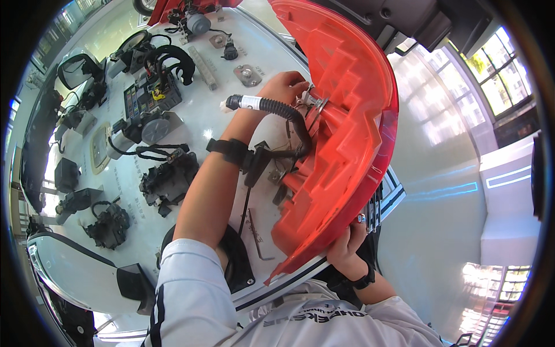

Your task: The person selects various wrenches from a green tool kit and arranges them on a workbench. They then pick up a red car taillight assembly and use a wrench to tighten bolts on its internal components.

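A large red tail light housing (341, 127) stands tilted over the white display board, its ribbed inner side facing left. My left hand (283, 87) is closed at the housing's upper inner side, fingertips at a small metal fitting (315, 102); part of the grip is hidden. A black corrugated wiring harness (289, 110) with a white label runs from the housing across my left wrist. Low on the right, my right hand (347, 246) is closed round the housing's outer rim, its fingers partly hidden. On the board beside the housing lies an L-shaped hex key (257, 234).
Several car parts sit on the white display board (202, 110): a fuse box (144, 98), a motor-like unit (156, 127), a black module (167, 179). A black ring-shaped part (238, 266) lies under my left arm. A white mirror-like shell (69, 277) is at left. Dark machinery (416, 23) overhangs top right.
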`<act>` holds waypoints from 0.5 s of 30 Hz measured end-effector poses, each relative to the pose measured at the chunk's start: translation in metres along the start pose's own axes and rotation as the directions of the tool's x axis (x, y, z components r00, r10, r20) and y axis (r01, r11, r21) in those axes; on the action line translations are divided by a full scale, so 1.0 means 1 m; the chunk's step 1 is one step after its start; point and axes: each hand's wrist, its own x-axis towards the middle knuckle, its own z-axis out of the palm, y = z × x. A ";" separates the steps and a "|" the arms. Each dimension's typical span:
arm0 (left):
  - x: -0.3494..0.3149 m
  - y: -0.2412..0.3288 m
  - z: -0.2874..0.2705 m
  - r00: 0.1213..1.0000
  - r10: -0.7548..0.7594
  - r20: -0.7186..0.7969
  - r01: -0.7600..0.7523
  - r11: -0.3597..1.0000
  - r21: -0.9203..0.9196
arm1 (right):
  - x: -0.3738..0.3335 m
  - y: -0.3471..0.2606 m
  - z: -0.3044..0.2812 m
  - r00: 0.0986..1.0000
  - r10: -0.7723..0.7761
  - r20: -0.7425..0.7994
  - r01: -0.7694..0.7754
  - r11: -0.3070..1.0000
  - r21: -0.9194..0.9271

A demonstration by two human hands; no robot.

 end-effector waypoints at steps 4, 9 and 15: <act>0.005 -0.005 0.005 0.992 0.103 -0.078 -0.094 0.990 0.109 | 0.000 0.001 0.001 1.000 -0.020 -0.015 0.021 1.000 0.019; 0.003 0.000 0.008 0.993 0.005 -0.117 0.014 0.987 0.161 | 0.010 -0.001 0.007 0.987 -0.138 -0.079 0.138 0.990 -0.002; -0.004 0.006 0.001 0.998 0.054 -0.011 -0.054 0.998 -0.030 | 0.008 -0.002 0.008 0.991 -0.101 -0.087 0.104 0.994 0.035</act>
